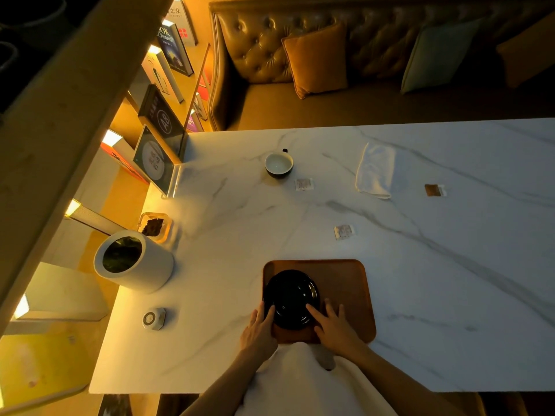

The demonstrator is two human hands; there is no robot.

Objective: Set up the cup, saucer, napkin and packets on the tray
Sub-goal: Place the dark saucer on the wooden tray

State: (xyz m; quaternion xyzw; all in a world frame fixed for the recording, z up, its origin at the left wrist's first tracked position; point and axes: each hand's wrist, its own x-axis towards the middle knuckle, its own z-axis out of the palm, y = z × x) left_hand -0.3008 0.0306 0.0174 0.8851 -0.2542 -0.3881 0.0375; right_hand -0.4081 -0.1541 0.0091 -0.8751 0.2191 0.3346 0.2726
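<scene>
Head view, tray: a brown wooden tray (345, 283) lies on the white marble table (450, 265) at the near edge; a black saucer (290, 297) sits on its left half, flat

Head view, left hand: the left hand (259, 328) reaches over the tray's left rim; its fingertips (271, 309) rest on the saucer's near-left edge; fingers spread and loose, not closed around anything

Head view, right hand: the right hand (333, 324) lies on the tray; 1 fingertip touches the saucer's near-right edge; fingers extended, nothing clasped

Head view, cup: a dark cup (278, 164) with a pale inside stands upright far up the table, well apart from the tray

Head view, napkin: a folded white napkin (375, 171) lies right of the cup

Head view, packets: 3 packets lie loose on the marble; 1 pale packet (304, 184) just beside the cup; 1 pale packet (344, 232) between napkin and tray; 1 brown packet (435, 190) right of the napkin

Head view, left edge: a white cylinder (135, 261) stands near the table's left side
</scene>
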